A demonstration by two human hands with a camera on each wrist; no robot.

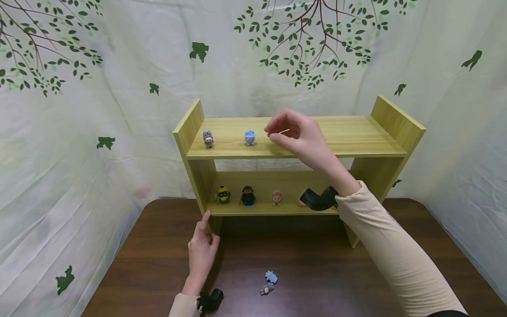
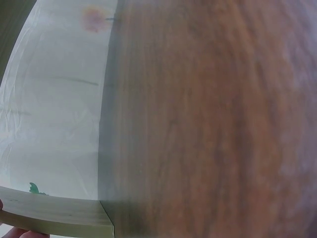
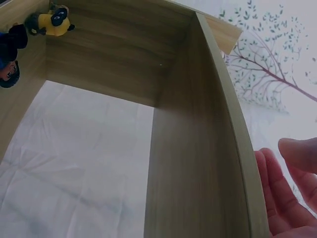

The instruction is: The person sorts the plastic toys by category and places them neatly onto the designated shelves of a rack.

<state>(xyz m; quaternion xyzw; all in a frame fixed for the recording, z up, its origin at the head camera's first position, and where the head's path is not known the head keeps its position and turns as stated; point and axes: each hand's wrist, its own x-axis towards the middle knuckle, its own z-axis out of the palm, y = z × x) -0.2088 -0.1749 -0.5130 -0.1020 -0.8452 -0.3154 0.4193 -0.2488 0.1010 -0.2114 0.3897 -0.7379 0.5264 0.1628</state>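
I'm getting a yellowish wood-grain shelf (image 1: 352,134), light-blue figure (image 1: 250,138) and dark brown table (image 1: 317,268) on my end — plus whitish, green-leafed cloth (image 1: 134,39).

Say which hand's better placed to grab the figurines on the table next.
Right hand, probably: its fingers look empty. The left hand is nearer the blue figurine and grey figurine but holds the shelf.

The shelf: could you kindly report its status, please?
Left grip holding shelf at its left side. Right grip near standing blue figure, seemingly empty. Nothing visibly in the way.
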